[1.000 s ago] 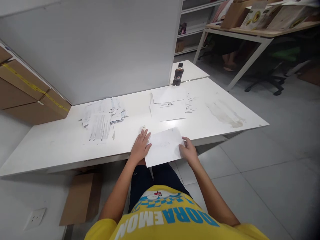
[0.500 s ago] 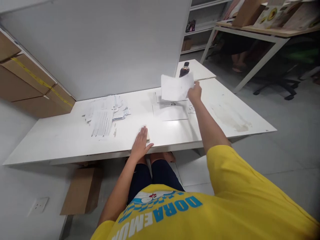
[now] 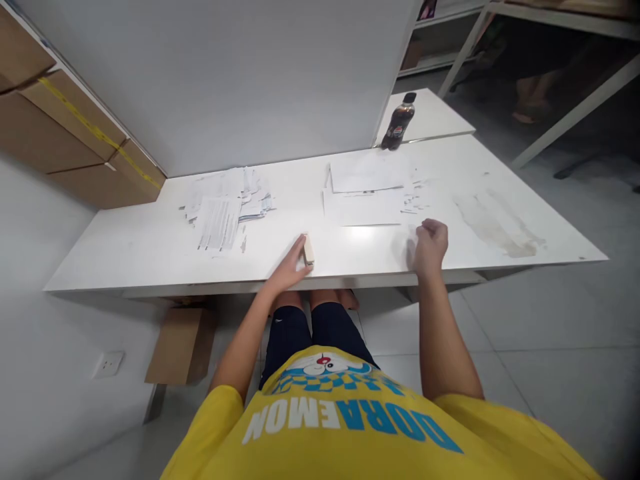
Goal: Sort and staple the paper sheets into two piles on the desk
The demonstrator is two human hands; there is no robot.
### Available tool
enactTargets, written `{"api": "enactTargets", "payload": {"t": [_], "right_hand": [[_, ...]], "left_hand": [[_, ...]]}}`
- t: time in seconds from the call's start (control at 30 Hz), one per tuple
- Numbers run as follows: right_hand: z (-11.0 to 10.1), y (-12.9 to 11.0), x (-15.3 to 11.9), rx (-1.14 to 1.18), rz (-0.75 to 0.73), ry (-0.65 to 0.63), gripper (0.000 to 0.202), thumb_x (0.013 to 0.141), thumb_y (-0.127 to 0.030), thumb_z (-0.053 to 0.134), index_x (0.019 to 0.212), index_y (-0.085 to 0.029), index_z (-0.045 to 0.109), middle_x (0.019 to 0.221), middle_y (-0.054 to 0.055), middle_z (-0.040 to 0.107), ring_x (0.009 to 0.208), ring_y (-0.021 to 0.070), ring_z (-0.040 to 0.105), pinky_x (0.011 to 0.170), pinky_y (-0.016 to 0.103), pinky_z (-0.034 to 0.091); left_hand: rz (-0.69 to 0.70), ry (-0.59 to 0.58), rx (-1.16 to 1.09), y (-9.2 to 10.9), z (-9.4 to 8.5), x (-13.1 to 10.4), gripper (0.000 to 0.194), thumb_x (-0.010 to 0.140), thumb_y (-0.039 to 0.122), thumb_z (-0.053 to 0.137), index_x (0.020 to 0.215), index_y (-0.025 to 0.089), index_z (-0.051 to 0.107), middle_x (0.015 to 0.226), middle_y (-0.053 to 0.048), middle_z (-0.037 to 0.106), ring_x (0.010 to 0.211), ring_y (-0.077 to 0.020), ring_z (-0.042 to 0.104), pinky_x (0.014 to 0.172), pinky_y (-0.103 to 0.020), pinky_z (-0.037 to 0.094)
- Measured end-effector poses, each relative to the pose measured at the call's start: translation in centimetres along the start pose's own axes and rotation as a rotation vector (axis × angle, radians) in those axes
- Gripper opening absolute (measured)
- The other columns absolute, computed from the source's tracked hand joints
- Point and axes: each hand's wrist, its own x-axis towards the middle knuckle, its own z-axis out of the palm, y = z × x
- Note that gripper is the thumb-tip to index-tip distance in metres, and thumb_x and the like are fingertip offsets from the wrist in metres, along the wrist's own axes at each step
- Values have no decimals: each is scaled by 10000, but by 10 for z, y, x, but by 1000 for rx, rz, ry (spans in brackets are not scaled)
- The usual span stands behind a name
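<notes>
Near the table's front edge, my left hand [image 3: 289, 268] rests with its fingertips at the far end of a small cream block-like object [image 3: 309, 249], perhaps a stapler, and its thumb at the near end. My right hand [image 3: 432, 245] is curled closed above the table to the right, with nothing visible in it. Beyond it and to its left, a white sheet [image 3: 367, 175] lies over another paper [image 3: 367, 208]. Small printed scraps or marks [image 3: 415, 197] are beside them. On the left side lies a messy pile of printed papers [image 3: 220, 217].
A dark soda bottle [image 3: 399, 123] stands at the back right, by a grey partition [image 3: 240, 80]. Cardboard boxes [image 3: 80, 137] are stacked at the back left. Another box [image 3: 180, 343] is under the white table [image 3: 125, 250]. A person's feet [image 3: 530, 110] show at upper right.
The sheet my right hand held up now lies on the papers, and that hand has come back toward the front edge. My left hand has slid off the object's top to its side.
</notes>
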Motion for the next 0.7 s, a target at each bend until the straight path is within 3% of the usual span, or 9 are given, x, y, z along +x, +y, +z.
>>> {"api": "enactTargets", "payload": {"t": [0.03,0.1,0.17,0.23,0.3,0.4,0.47,0.57,0.7], "right_hand": [[-6,-5,-19,-66,2,-12,405,826,-346,450,1192,-179,497,1170,126,542,1118,263,522,1016,509,383],[-14,-20,-60,-242,-56,-47,444,813,-338,481,1217,-155,516,1217,162,561,1184,296,499,1056,558,324],[-15,-35,-98,-384,-116,-50,455,875,-333,410,1279,-142,494,1348,196,504,1322,319,392,1101,619,204],[-11,-46,-129,-440,-129,-22,465,925,-349,342,1319,-135,466,1439,208,431,1406,322,286,1117,642,134],[-8,-53,-151,-432,-122,-4,486,941,-375,332,1343,-126,440,1488,218,371,1440,324,223,1121,646,129],[-4,-57,-179,-362,-156,-67,494,939,-389,364,1359,-138,422,1520,208,322,1451,319,204,1128,634,158],[-2,-59,-199,-274,-189,-167,476,936,-387,380,1350,-159,441,1506,190,353,1429,306,268,1135,608,198],[6,-65,-229,-60,-147,-413,442,921,-410,425,1295,-192,515,1399,170,496,1330,292,430,1114,544,311],[24,-90,-254,336,160,-844,431,876,-519,522,1190,-235,600,1163,127,668,1098,272,620,998,483,457]], "left_hand": [[-33,33,-30,-8,-15,3,564,888,376,515,1412,189,424,1487,-102,438,1377,-234,405,1138,-378,340],[-113,221,19,-27,-50,10,438,920,340,424,1307,160,526,1372,-107,556,1312,-224,479,1135,-399,339],[-253,375,230,-48,-81,16,521,875,339,501,1339,104,488,1440,-156,479,1399,-284,353,1174,-469,242],[-453,322,428,-64,-98,13,752,823,412,583,1423,14,367,1537,-235,296,1460,-370,171,1180,-549,140],[-568,185,535,-71,-99,-2,889,828,513,562,1465,-35,269,1567,-263,173,1467,-395,102,1178,-562,112],[-502,97,626,-67,-80,-46,910,843,602,502,1491,12,257,1579,-211,184,1470,-360,140,1186,-523,138],[-412,134,656,-60,-68,-79,847,836,585,528,1478,70,325,1564,-178,260,1457,-351,205,1174,-516,190],[-217,253,608,-50,-61,-116,481,923,382,450,1346,166,529,1426,-124,512,1360,-297,421,1103,-465,338],[34,443,485,-27,-62,-139,349,949,172,368,1123,211,668,1111,-80,721,1079,-223,654,931,-392,475]]}}
